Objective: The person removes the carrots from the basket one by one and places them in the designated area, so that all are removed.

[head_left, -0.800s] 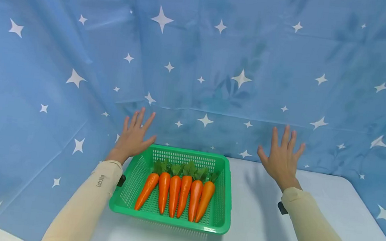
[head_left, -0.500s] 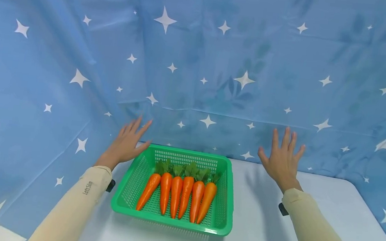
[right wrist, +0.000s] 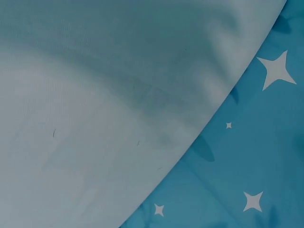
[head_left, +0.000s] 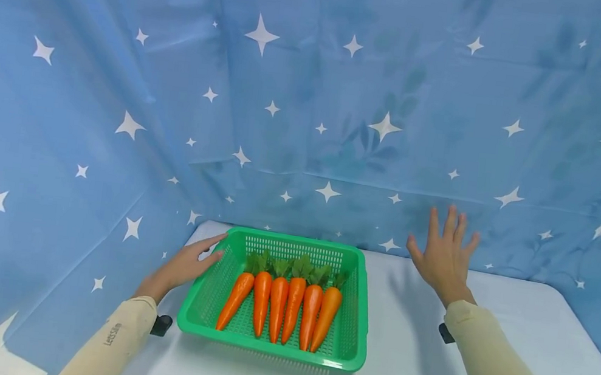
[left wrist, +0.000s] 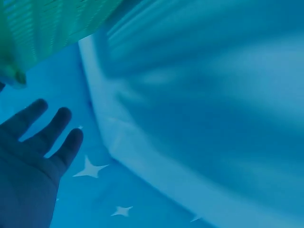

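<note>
On the tabletop [head_left: 413,370] our left hand [head_left: 185,266], fingers loose, sits beside the green basket [head_left: 353,315]; all six carrots [head_left: 285,299] untouched, right hand [head_left: 444,257] spread wide above.

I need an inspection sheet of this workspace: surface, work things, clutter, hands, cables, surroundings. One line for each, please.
Surface: pale table, bare where it shows.
Work things: green basket stands on the table; six carrots lie side by side in it, leaf ends toward the far wall.
Clutter: nothing seen.
Hands: left hand lies with straight fingers at the basket's left rim, holding nothing; contact cannot be told. Right hand is raised with fingers spread, to the right of the basket and apart from it.
Cables: nothing seen.
Surroundings: blue cloth with white stars hangs behind and at both sides.
</note>
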`<state>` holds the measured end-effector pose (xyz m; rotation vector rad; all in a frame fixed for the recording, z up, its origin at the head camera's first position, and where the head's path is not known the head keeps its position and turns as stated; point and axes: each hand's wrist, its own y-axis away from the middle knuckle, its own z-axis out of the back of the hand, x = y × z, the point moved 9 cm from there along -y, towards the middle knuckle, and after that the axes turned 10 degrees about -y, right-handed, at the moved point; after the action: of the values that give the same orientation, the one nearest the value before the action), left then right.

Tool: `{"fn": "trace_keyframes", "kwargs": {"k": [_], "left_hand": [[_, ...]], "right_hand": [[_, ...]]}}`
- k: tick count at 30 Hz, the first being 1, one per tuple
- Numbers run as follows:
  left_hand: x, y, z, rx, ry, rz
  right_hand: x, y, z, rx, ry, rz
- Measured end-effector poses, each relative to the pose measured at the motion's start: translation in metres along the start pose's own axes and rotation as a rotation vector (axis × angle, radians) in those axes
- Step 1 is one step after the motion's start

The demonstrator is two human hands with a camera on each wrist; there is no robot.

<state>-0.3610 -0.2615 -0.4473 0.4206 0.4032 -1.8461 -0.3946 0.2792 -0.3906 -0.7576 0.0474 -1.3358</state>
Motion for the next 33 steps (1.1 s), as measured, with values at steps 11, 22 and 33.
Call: {"fn": "trace_keyframes", "kwargs": {"k": [11, 22, 33], "left_hand": [[0.014, 0.013, -0.025, 0.031, 0.294, 0.098], [0.026, 0.018, -0.047, 0.045, 0.656, 0.156], [0.024, 0.02, -0.049, -0.001, 0.706, 0.14]], "right_hand": [[-0.011, 0.007, -0.003, 0.028, -0.076, -0.057], [-0.025, 0.027, -0.007, 0.065, -0.174, -0.147], [-0.036, 0.035, -0.016, 0.135, -0.276, -0.284]]}}
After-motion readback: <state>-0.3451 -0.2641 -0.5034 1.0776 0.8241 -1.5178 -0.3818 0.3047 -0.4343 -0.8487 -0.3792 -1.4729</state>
